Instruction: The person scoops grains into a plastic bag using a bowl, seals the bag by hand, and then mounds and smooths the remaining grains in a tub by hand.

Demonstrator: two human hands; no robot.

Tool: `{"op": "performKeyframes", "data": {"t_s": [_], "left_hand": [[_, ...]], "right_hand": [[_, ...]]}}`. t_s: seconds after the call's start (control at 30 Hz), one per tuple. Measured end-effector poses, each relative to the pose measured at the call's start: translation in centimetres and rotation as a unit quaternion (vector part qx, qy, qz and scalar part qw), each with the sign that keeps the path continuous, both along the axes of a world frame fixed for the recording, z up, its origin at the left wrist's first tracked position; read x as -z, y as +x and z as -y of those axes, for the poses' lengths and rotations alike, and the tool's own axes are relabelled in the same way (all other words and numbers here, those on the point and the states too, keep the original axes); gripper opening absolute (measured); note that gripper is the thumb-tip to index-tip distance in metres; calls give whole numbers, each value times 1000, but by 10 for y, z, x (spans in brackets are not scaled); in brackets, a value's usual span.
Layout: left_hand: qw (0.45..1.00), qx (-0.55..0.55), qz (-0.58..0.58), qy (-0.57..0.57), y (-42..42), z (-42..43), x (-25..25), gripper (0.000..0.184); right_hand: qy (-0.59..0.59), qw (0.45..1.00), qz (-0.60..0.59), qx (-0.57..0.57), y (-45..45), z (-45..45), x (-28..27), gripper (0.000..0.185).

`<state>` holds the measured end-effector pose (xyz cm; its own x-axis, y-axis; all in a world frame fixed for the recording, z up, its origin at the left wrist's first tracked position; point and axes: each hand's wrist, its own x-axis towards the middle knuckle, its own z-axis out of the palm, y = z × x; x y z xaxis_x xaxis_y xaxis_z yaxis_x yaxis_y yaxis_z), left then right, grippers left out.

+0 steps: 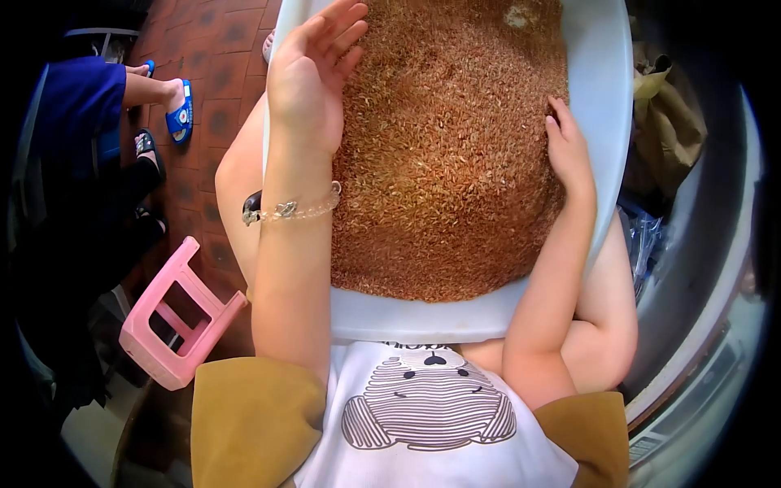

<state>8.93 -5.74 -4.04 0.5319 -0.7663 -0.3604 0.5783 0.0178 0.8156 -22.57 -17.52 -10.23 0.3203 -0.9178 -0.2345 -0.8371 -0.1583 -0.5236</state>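
Note:
A large white tub rests across my lap, holding a broad heap of reddish-brown grain. My left hand is over the tub's left side, palm turned up and inward, fingers apart, with nothing in it. At the right side of the heap, my right hand lies on the edge of the grain, its fingers loosely spread and the thumb apart. A small pale patch shows in the grain near the top. A clear bead bracelet circles my left wrist.
A pink plastic stool stands on the red tiled floor at the left. Other people's legs and feet in sandals show at the upper left. Brown sacking and clear plastic lie to the right of the tub.

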Motion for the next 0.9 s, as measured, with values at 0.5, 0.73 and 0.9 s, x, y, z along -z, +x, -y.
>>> {"op": "performKeyframes", "data": {"t_s": [0.5, 0.73, 0.9], "left_hand": [[711, 170, 645, 223, -45, -3, 34, 63], [669, 216, 665, 252, -71, -7, 33, 62], [656, 208, 675, 268, -67, -8, 30, 60]], "right_hand": [[-72, 982, 99, 147, 19, 45, 30, 47], [30, 940, 248, 233, 82, 148, 43, 53], [66, 975, 211, 28, 141, 204, 74, 62]]}}
